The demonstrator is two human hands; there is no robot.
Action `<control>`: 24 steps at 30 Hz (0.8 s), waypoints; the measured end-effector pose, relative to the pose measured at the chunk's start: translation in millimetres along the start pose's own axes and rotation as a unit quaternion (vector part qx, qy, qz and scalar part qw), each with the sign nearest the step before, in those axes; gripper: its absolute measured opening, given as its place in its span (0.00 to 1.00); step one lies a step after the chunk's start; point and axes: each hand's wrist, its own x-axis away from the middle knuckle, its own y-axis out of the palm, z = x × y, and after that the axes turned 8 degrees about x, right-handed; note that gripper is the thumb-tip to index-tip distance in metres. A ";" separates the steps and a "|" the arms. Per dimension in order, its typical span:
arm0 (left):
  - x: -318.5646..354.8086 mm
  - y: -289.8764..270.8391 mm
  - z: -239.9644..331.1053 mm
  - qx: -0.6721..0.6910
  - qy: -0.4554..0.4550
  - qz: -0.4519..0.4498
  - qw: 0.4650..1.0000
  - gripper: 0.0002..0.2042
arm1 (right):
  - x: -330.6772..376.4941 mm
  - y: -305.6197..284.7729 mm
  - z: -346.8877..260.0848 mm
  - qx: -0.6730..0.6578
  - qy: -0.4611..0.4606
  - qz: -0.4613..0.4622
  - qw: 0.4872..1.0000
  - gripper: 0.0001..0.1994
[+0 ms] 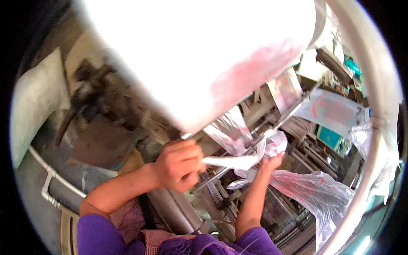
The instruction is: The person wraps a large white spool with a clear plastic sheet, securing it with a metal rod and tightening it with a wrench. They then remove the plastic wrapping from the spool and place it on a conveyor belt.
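A strip of thin white plastic film [233, 162] stretches taut between my two hands. My left hand [180, 165], in a fist, grips one end of it just below the corner of a big white roll [204, 51]. Farther right, my right hand [273, 163] is closed around the film, and a crumpled bunch of it [276, 142] puffs up above the fingers. Clear film with red print [314, 191] spreads out to the right of my right wrist. My right fingertips are partly hidden by the plastic.
A metal rod [293, 111] crosses the machine behind my hands, with printed film [333, 109] past it. A thick pale pipe [376, 144] curves along the right. At left are a stuffed white sack [40, 106] and a thin white pipe [49, 174].
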 end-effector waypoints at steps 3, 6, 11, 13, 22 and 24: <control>34.3 -92.9 87.0 -0.113 0.037 -0.044 0.992 0.06 | 43.4 39.6 -52.2 0.005 -0.040 -0.122 0.992 0.19; 67.6 -198.1 147.7 -0.234 -0.011 0.249 0.940 0.06 | 74.7 62.1 -98.2 0.018 -0.013 -0.099 0.995 0.19; 79.3 -381.1 193.7 -0.344 -0.276 0.455 0.774 0.19 | 102.9 60.2 -117.2 0.009 0.045 -0.083 0.996 0.16; 101.4 -394.8 170.7 -0.563 -0.300 0.324 0.699 0.19 | 93.4 46.1 -119.2 0.020 0.020 -0.100 0.995 0.15; -16.6 -106.7 175.5 -0.125 -0.239 -0.100 0.958 0.14 | 102.5 62.0 -158.8 0.040 -0.234 -0.075 0.969 0.15; -47.5 -64.7 185.1 -0.088 -0.124 -0.166 0.974 0.14 | 146.2 71.2 -206.4 0.052 -0.204 -0.046 0.977 0.14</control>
